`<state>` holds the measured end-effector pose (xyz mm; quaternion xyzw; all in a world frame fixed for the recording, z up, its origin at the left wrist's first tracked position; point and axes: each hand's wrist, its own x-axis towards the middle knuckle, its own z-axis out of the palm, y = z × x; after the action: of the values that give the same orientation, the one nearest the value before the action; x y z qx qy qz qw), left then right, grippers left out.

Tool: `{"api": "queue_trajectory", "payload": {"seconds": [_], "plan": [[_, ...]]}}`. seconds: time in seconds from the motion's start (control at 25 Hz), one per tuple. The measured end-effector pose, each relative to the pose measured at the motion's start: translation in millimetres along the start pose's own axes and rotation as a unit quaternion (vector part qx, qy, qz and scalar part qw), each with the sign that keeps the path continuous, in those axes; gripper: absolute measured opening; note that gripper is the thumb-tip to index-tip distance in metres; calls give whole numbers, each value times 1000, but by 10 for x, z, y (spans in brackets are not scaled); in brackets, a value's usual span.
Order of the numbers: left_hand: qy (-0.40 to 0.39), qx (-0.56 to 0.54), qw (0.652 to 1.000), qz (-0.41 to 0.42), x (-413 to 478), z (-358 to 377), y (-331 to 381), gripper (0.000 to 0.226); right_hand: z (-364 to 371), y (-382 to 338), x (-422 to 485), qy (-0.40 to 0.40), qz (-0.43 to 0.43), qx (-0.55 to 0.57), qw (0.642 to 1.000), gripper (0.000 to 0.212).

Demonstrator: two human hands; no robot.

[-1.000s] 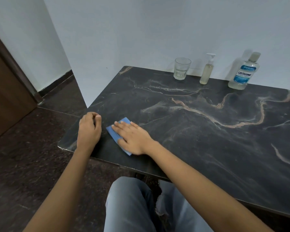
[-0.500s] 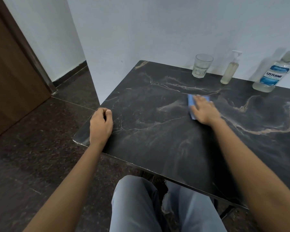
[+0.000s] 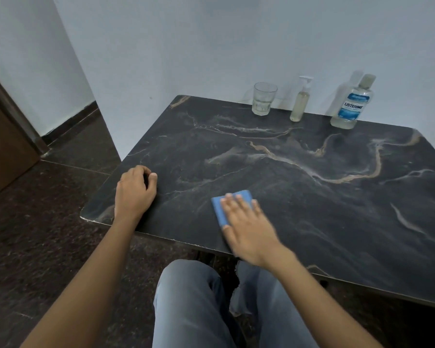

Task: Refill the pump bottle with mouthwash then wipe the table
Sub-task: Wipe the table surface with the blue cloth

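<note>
My right hand (image 3: 249, 227) lies flat with straight fingers on a blue cloth (image 3: 220, 209), pressing it onto the dark marble table (image 3: 312, 209) near the front edge. My left hand (image 3: 135, 192) rests on the table's front left corner with its fingers loosely curled and nothing in it. At the back by the wall stand the pump bottle (image 3: 300, 102) with pale yellowish liquid and the capped mouthwash bottle (image 3: 352, 106) with a blue label.
An empty clear glass (image 3: 263, 99) stands left of the pump bottle. A white wall runs behind the table. A brown door (image 3: 3, 136) and dark floor lie to the left. My knees in grey jeans (image 3: 199, 302) are under the front edge.
My right hand has slid the blue cloth from the table's middle back toward the front edge. The left hand has stayed at the corner.
</note>
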<state>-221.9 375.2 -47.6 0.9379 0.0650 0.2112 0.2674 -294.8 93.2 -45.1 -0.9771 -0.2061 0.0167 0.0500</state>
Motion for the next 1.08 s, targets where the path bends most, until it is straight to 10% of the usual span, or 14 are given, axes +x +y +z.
{"api": "queue_trajectory", "payload": {"seconds": [0.16,0.56,0.88,1.08], "plan": [[-29,1,998,-49,34,-19,71,22,-67,-122,650,-30,-64,57,996,57],[-63,-84,994,12,-304,453,897,21,-331,1039,660,-4,211,68,975,58],[-58,-31,997,38,-293,555,1036,23,-200,420,-477,-31,-60,36,997,57],[-62,-39,997,38,-350,536,1047,23,-347,1379,-477,-16,3,-5,1000,59]]}}
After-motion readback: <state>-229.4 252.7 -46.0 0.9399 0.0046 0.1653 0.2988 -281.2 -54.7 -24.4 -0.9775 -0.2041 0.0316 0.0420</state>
